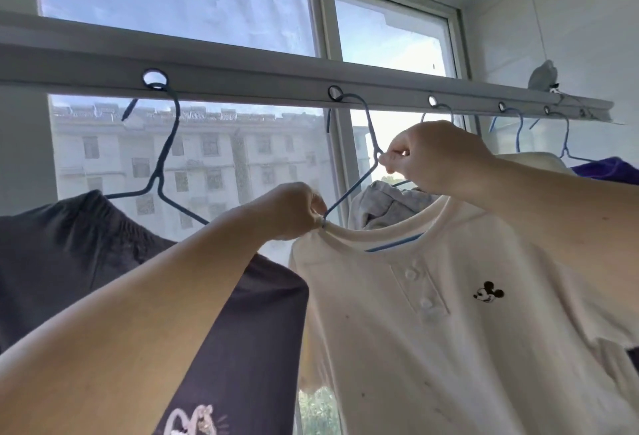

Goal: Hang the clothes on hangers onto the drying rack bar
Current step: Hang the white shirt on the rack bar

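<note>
While hooked through the second round hole from the left in the long grey metal drying rack bar point(242, 75), hangs the blue wire hanger point(359, 172) carrying the cream short-sleeved shirt with two buttons and a small cartoon mouse emblem point(432, 313). Pinched by the left hand point(294, 210), fingers curled, at the sloping arm of that hanger where it enters the shirt collar, below the bar. Pinched by the right hand point(428, 158), fingers curled, at the hanger's neck just under the hook, below the bar and right of the left hand.

Five holes counted along the bar, each with a wire hanger hooked in: five hangers in all. Below the bar's leftmost hole, a dark grey wire hanger point(162, 165) with a dark charcoal garment point(86, 244) draped beneath, its fabric reaching behind the left forearm and touching the cream shirt's left edge. Below the third hole, a light grey crumpled garment point(383, 203), partly hidden by the right hand and the cream shirt. Below the two rightmost holes, two light blue wire hangers point(518, 134), with a cream fabric edge and a purple cloth point(608, 168) showing beyond the right forearm. Behind the bar, a white-framed window point(321, 20) with a pale apartment block point(207, 151) outside.
</note>
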A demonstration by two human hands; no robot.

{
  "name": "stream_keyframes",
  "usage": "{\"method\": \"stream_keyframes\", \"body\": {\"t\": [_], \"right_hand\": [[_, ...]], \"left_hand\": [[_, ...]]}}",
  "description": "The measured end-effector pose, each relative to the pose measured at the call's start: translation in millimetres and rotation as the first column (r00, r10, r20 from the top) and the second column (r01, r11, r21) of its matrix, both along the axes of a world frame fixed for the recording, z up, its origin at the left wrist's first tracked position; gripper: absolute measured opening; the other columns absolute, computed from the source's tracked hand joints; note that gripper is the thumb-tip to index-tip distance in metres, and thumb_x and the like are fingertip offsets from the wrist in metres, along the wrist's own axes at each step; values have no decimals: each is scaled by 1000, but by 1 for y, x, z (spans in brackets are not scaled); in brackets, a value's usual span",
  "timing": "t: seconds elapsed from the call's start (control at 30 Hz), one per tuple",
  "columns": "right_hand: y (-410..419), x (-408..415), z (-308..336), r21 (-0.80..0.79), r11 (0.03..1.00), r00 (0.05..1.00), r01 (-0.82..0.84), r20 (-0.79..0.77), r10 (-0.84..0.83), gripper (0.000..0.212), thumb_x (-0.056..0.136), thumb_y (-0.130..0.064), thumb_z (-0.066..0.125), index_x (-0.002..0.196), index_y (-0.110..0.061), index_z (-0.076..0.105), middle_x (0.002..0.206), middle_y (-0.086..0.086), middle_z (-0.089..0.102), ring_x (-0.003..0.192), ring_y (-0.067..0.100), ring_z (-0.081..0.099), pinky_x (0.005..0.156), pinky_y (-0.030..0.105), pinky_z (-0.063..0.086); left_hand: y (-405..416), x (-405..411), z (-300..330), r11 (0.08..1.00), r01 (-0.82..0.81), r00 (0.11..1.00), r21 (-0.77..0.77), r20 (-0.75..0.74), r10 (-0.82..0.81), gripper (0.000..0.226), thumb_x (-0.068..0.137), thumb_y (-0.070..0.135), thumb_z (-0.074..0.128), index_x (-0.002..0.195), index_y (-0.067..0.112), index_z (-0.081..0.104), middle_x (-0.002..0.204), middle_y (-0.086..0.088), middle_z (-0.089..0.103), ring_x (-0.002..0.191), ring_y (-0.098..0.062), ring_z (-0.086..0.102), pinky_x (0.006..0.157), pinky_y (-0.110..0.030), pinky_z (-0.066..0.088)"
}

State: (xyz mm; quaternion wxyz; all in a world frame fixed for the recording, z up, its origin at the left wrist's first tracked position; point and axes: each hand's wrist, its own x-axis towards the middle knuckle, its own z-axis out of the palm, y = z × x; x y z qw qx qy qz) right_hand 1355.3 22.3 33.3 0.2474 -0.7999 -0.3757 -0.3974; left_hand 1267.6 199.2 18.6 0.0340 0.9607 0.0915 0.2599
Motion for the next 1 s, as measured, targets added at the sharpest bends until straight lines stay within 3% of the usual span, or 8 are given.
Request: {"method": "stream_keyframes", "body": {"t": [0.2,0.3,0.4,0.5,0.57,0.73,0.87,1.0], "right_hand": [[-1,2,0,6,984,976,-181,-119,180,30,92,-32,53,88,-9,71,81,8,70,75,24,64,67,28,48],[-9,4,0,40,964,935,-264,-236,266,22,90,-33,57,94,-15,71,88,4,71,83,20,67,71,26,49],[-28,7,-2,55,969,925,-242,-288,247,18,87,-33,62,96,-21,71,85,-10,67,70,-4,60,59,12,43],[-46,11,-9,-74,981,933,-177,-330,144,18,84,-29,65,99,-22,72,100,-7,69,87,8,62,72,21,45],[-51,11,-14,-103,980,930,-169,-347,124,15,84,-26,66,95,-21,74,98,-4,72,86,9,63,74,21,48],[-53,12,-11,-10,986,911,-166,-384,149,13,79,-27,71,87,-18,76,87,-4,72,80,9,63,78,27,50],[-55,16,-9,60,992,923,-114,-363,128,13,81,-27,69,81,-16,74,71,-5,65,67,11,56,64,24,45],[-57,17,-13,62,998,958,-33,-282,49,16,86,-23,62,95,-13,71,91,-3,67,80,10,57,70,21,41]], "left_hand": [[-2,8,-5,986,92,989,-138,128,-75,14,86,15,61,97,12,70,90,-5,71,75,-13,62,59,-11,46],[-6,9,-4,961,161,976,-226,183,-121,15,91,13,52,98,12,66,77,-2,69,64,-11,63,59,-16,51],[-10,9,-3,961,213,958,-176,233,-169,17,93,15,48,105,13,61,74,0,65,61,-9,62,53,-10,50],[-10,8,0,966,246,928,-78,308,-211,23,92,18,49,112,13,60,77,1,65,62,-4,62,55,-9,49],[-8,8,2,965,252,915,-72,341,-214,24,92,19,50,112,12,62,78,1,66,62,-4,63,56,-9,48],[-3,5,3,977,210,926,-37,328,-187,22,91,18,50,106,11,65,73,3,64,60,-4,62,54,-8,43],[0,0,4,983,180,935,-24,315,-164,19,92,17,50,101,11,65,68,5,62,59,-5,61,51,-8,41],[1,-3,3,984,175,932,-35,327,-154,18,92,16,50,100,11,65,66,5,61,57,-5,61,49,-7,41]]}}
